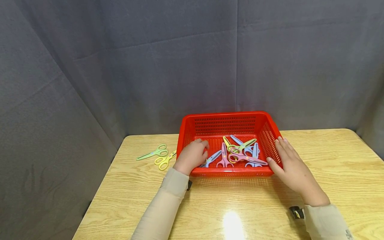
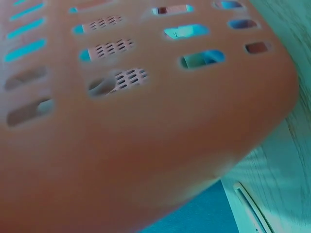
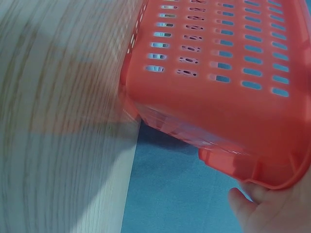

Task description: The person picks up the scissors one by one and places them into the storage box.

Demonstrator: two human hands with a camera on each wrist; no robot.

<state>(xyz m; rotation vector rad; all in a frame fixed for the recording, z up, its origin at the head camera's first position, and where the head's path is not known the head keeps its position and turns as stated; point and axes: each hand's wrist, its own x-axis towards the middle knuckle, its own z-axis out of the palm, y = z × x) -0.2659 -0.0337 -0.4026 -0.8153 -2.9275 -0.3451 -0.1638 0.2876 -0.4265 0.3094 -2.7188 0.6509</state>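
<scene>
A red plastic basket [image 1: 232, 172] holds several pairs of children's scissors. My left hand [image 1: 193, 155] reaches over its front left corner, fingers bent down inside near blue scissors [image 1: 214, 156]; whether it grips anything I cannot tell. Beside those lie pink scissors [image 1: 223, 153]. Another pink pair [image 1: 249, 160] crosses a yellow-green pair [image 1: 249, 143], with more blue scissors [image 1: 256, 150] at the right. My right hand [image 1: 292, 170] rests along the right rim, fingers extended and thumb at the front corner. In the right wrist view, its thumb [image 3: 241, 206] shows beside the rim.
Green scissors [image 1: 154, 152] and yellow scissors [image 1: 165, 161] lie on the wooden table [image 1: 120, 196], left of the basket. Grey cloth [image 1: 180, 66] hangs behind and to the left. The basket's slotted wall [image 2: 121, 121] fills most of the left wrist view.
</scene>
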